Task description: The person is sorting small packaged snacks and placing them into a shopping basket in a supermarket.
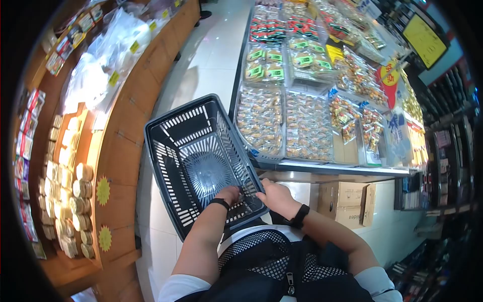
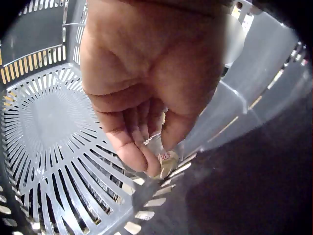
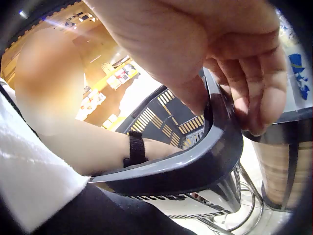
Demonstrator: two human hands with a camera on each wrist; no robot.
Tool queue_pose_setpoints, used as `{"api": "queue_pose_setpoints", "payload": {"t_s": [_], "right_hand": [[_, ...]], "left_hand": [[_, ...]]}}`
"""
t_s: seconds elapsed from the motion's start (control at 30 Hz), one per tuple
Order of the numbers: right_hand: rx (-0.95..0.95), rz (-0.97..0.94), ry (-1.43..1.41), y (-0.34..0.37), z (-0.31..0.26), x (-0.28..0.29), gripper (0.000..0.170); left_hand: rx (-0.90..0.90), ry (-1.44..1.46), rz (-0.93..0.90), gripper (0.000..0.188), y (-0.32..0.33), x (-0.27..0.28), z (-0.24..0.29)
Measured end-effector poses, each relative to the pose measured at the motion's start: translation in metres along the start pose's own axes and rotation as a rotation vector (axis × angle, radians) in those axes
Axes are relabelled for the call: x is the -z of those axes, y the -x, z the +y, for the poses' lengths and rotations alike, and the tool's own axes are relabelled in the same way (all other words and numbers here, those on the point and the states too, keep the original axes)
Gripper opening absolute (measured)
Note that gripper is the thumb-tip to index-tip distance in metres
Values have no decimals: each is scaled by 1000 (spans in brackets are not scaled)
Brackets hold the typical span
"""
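Observation:
A dark grey plastic basket (image 1: pixel 156 151) with slotted walls is tilted in front of the body. My left hand (image 1: pixel 229 195) reaches down inside it, near the wall closest to me. In the left wrist view the thumb and fingers of that hand (image 2: pixel 146 78) pinch a small beige packet (image 2: pixel 169 165) with a red mark, low beside the slotted side; the fingers partly hide it. My right hand (image 1: pixel 278 199) grips the basket's rim at the right corner, thumb inside and fingers outside in the right wrist view, where the rim (image 3: pixel 222 132) shows close up.
A display stand (image 1: pixel 322 166) with bagged snacks in trays borders the basket on the right, with cardboard boxes (image 1: pixel 347 201) under it. Wooden shelving (image 1: pixel 121 151) with stacked packages stands on the left. Tiled floor (image 1: pixel 214 50) runs between them.

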State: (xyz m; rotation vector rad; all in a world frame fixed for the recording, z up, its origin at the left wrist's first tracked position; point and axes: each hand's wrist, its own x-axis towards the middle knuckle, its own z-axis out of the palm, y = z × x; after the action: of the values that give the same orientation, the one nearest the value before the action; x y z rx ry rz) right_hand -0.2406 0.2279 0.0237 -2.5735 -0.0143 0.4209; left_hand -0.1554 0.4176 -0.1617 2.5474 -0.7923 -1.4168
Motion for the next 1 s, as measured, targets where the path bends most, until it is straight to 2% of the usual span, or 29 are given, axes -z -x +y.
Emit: {"api": "queue_pose_setpoints", "payload": {"t_s": [0.03,0.07,0.1,0.17,0.23,0.3,0.37,0.47,0.5,0.57,0.6,0.7,0.77,0.8,0.9,1.0], "right_hand": [[-10,13,-2,-1,1,-1,34],[2,16,-8,-2,1,-3,34],[18,15,-13,-4,1,-2,33],[-17,-12,-30,-7,-2,3,34],[-42,-48,-49,-9,-4,1,34],[-38,17,-117,-12,4,-9,39],[-7,38,-142,-19,13,-23,45],[-184,-77,-382,-30,13,-30,50],[-185,-60,-388,-32,15,-32,50],[-115,4,-317,-36,21,-44,46],[-164,-65,-328,-36,14,-37,46],[-200,-66,-275,-29,-6,-27,47],[-150,-7,-288,-31,4,-34,47],[-157,15,-268,-33,9,-37,47],[-198,-22,-336,-31,19,-36,49],[-191,-42,-389,-29,19,-36,49]], "left_hand": [[-18,-25,45,38,4,4,-1],[36,28,201,32,10,6,-3],[32,24,206,32,24,19,-3],[-2,270,323,27,63,54,-3],[-65,598,530,21,83,57,-23],[-48,913,717,15,141,79,-15],[-105,1152,914,10,178,73,-33],[-24,1323,1205,6,232,58,-47],[32,1267,1282,6,249,56,-44],[-18,1323,1372,7,236,15,-88],[-27,1316,1371,7,236,14,-86],[50,1248,1467,8,236,16,-70],[-31,1255,1451,8,239,28,-53],[-151,1362,1410,7,241,31,-45],[-251,1494,1216,7,245,42,-12],[-510,1878,936,4,225,36,7]]}}
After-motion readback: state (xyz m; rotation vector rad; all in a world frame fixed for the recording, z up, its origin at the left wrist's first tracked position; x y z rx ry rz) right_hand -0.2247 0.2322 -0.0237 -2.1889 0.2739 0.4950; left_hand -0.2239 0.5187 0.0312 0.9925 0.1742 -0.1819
